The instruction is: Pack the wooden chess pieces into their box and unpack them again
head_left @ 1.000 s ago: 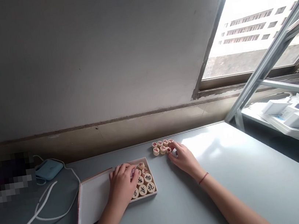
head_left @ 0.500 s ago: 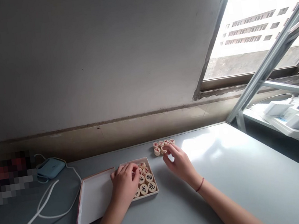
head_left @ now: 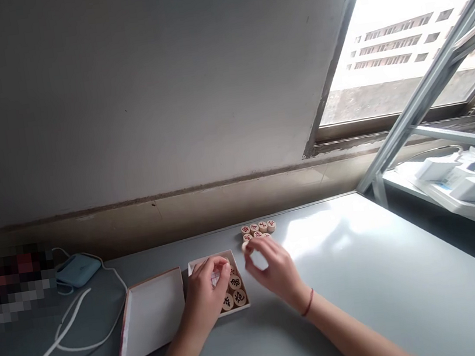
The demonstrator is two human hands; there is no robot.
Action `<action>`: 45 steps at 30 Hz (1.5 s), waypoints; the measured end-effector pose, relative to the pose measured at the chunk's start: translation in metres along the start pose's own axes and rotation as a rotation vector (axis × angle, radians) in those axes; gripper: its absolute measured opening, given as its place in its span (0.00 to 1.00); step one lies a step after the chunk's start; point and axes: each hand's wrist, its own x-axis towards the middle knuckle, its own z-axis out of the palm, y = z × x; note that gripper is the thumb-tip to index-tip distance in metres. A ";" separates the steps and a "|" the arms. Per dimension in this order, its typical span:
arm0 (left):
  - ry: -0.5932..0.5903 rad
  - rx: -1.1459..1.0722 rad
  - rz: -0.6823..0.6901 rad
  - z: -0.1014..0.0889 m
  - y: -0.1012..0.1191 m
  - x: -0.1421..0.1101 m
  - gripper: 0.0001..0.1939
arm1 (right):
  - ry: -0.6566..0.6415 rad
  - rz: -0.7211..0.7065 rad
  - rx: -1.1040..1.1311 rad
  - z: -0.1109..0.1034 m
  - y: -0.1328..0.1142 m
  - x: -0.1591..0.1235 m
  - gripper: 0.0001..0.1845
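My right hand (head_left: 274,270) pinches a round wooden Chinese chess piece (head_left: 245,247) at the front left of a group of red-marked pieces (head_left: 254,228) on the desk. Over a shallow white box (head_left: 237,260) is my left hand (head_left: 206,288), its thumb and forefinger brought together; what they hold, if anything, is hard to make out. Inside the box lie black-marked pieces (head_left: 239,297), and a patch of its bottom shows through the left fingers. The hand covers the rest of the box. Left of it lies the box lid (head_left: 153,313), inside facing up.
A light blue device (head_left: 79,270) and a white cable (head_left: 75,313) lie on the grey desk (head_left: 358,279) at left. Behind the desk rises a wall. To the right, a metal frame (head_left: 412,103) stands before a shelf with white chargers (head_left: 473,189).
My right hand has moved left and slightly down, to a piece in front of the group. More red-marked pieces show there. My left hand has shifted right, and fewer pieces show in the box.
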 end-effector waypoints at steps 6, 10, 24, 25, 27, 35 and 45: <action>0.097 0.309 0.030 0.003 -0.025 0.000 0.11 | -0.030 0.406 -0.328 -0.014 0.053 -0.003 0.03; 0.096 0.442 0.005 0.003 -0.034 0.000 0.11 | -0.116 0.406 -0.335 -0.011 0.061 -0.008 0.04; -0.056 0.511 -0.081 -0.001 -0.022 0.005 0.12 | -0.129 0.369 -0.391 -0.005 0.058 -0.008 0.11; -0.063 0.525 -0.083 0.000 -0.020 0.005 0.13 | -0.093 0.349 -0.369 -0.006 0.054 -0.006 0.11; -0.092 0.550 -0.089 0.001 -0.016 0.006 0.15 | -0.061 0.318 -0.275 -0.007 0.040 -0.003 0.11; -0.192 0.547 -0.143 0.004 0.005 0.017 0.17 | -0.235 0.339 0.124 0.003 -0.008 -0.011 0.08; -0.172 0.436 -0.252 0.011 0.007 0.025 0.10 | -0.245 0.291 0.096 0.010 -0.007 -0.017 0.08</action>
